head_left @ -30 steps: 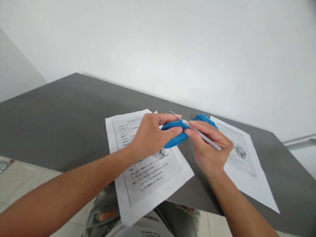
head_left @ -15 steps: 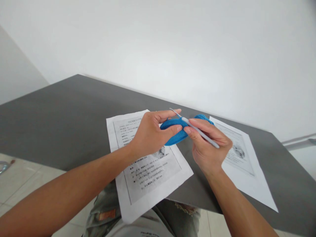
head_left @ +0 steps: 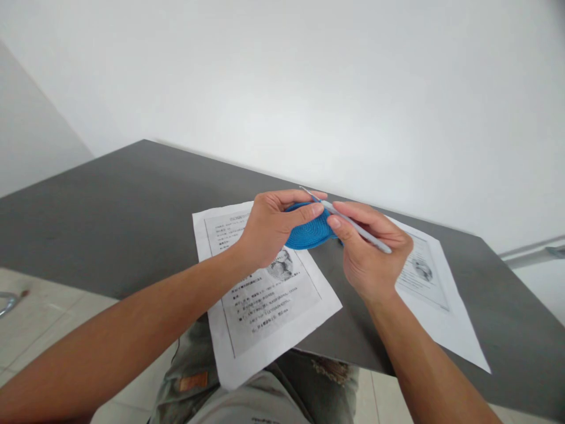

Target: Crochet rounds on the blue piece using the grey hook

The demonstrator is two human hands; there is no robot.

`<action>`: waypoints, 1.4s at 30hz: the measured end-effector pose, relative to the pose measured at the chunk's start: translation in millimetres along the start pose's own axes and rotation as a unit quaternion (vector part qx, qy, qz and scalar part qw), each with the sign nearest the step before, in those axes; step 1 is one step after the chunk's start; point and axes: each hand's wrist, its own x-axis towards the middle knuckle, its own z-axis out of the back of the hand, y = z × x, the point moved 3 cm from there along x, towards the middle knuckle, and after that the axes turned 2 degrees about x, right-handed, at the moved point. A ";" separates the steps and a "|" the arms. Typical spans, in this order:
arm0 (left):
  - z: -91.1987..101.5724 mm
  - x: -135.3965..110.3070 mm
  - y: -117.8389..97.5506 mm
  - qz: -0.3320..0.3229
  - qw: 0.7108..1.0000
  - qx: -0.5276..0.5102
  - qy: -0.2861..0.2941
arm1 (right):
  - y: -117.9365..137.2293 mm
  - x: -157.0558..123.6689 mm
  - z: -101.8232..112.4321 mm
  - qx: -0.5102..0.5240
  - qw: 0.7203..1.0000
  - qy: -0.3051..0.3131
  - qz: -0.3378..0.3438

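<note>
My left hand [head_left: 270,227] pinches a round blue crocheted piece [head_left: 306,232] between thumb and forefinger, a little above the grey table [head_left: 119,200]. My right hand [head_left: 368,250] is closed on a thin grey crochet hook [head_left: 353,224], held like a pen. The hook's metal tip points up and left and meets the top edge of the blue piece by my left fingertips. The ball of blue yarn seen earlier is hidden behind my right hand.
Two printed sheets lie on the table: one [head_left: 260,294] under my left hand, overhanging the near edge, the other [head_left: 430,288] under my right wrist. A white wall rises behind the table. My knees and a tiled floor show below the table's edge.
Both hands have lifted slightly up and away with the blue piece and the hook. The piece now shows more of its round flat face. The yarn ball has gone behind my right hand.
</note>
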 end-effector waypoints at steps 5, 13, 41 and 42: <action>-2.4 -1.2 -3.7 0.021 0.999 -0.028 0.024 | 15.7 0.8 -1.4 -0.019 0.998 0.022 0.049; 16.2 5.2 -15.9 -0.031 0.991 -0.086 0.098 | 26.9 24.4 13.9 -0.055 0.976 0.211 0.027; 32.8 19.2 -56.1 -0.189 0.978 -0.086 0.033 | -53.2 41.5 55.9 -0.185 0.935 0.260 -0.156; 30.9 19.2 -58.8 -0.187 0.978 -0.089 0.028 | -52.1 44.0 58.1 -0.184 0.932 0.265 -0.165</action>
